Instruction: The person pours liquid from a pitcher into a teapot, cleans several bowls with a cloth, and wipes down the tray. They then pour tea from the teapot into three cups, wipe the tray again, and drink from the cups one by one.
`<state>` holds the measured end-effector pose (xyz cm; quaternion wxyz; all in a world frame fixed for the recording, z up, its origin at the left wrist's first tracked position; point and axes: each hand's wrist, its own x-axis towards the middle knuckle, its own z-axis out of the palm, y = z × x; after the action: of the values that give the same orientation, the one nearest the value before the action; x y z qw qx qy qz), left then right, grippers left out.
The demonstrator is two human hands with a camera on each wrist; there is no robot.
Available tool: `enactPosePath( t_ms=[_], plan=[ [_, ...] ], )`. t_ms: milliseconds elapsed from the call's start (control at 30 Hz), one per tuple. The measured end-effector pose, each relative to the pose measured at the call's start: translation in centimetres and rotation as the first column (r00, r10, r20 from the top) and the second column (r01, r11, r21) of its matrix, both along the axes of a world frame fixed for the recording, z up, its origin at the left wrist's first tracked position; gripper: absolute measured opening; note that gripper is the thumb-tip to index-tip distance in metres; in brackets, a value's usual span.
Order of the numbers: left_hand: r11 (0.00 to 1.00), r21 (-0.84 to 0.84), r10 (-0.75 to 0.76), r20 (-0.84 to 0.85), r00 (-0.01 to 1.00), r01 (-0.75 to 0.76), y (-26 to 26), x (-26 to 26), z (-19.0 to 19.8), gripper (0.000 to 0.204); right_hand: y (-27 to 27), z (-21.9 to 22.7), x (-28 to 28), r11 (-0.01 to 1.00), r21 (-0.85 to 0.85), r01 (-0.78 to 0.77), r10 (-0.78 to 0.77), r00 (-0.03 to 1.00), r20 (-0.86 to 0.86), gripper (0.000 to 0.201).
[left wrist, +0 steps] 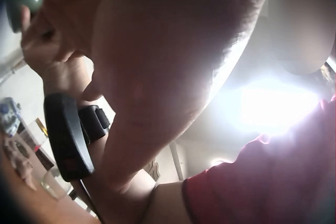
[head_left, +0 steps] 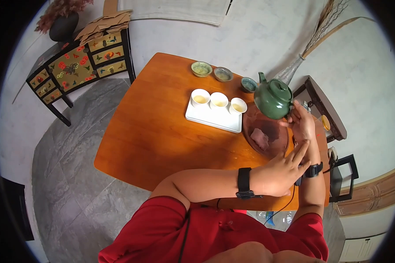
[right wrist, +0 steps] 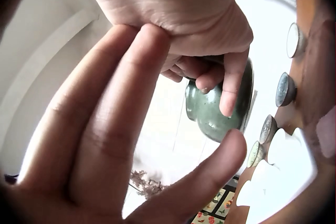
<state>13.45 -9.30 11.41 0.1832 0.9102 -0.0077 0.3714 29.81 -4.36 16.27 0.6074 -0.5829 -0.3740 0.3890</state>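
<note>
The right hand [head_left: 303, 124] holds the green teapot [head_left: 271, 101] by its handle, fingers curled in a pinching grip, above the right side of the desk [head_left: 140, 131], right of three white cups [head_left: 218, 101] on a white tray [head_left: 210, 120], while the left hand [head_left: 281, 175], fingers straight and spread, touches the right wrist [head_left: 310, 151].

a red short-sleeved top [head_left: 250, 234], black wrist straps [head_left: 244, 183] (and a thin dark cable [head_left: 286, 206]).
</note>
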Motion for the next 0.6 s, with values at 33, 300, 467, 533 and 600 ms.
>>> enactPosePath(
  t_ms=[33, 300, 467, 533, 600],
  plan=[
    [0.999, -0.009, -0.032, 0.006, 0.999, 0.032, -0.4, 0.1, -0.2, 0.091, -0.9, -0.2, 0.4, 1.0, 0.002, 0.006, -0.006, 1.0, 0.0, 0.029],
    [0.991, 0.09, -0.086, -0.163, 0.983, 0.102, -1.5, -0.3, -0.1, 0.091, -4.4, -1.4, 1.1, 0.994, -0.109, 0.018, -0.014, 0.999, 0.036, 0.035],
    [0.992, 0.065, -0.091, -0.204, 0.975, 0.106, -1.7, -0.6, -0.3, 0.09, -3.9, -2.6, 1.1, 0.983, -0.174, -0.064, 0.068, 0.997, 0.023, 0.03],
    [0.993, 0.071, -0.079, -0.201, 0.977, 0.095, -1.7, -0.8, -0.2, 0.089, -3.6, -3.0, 1.2, 0.98, -0.188, -0.07, 0.077, 0.997, 0.031, 0.029],
    [0.994, 0.076, -0.068, -0.195, 0.978, 0.084, -1.6, -1.0, -0.1, 0.089, -3.4, -3.1, 0.8, 0.974, -0.219, -0.066, 0.078, 0.996, 0.044, 0.036]
  ],
)
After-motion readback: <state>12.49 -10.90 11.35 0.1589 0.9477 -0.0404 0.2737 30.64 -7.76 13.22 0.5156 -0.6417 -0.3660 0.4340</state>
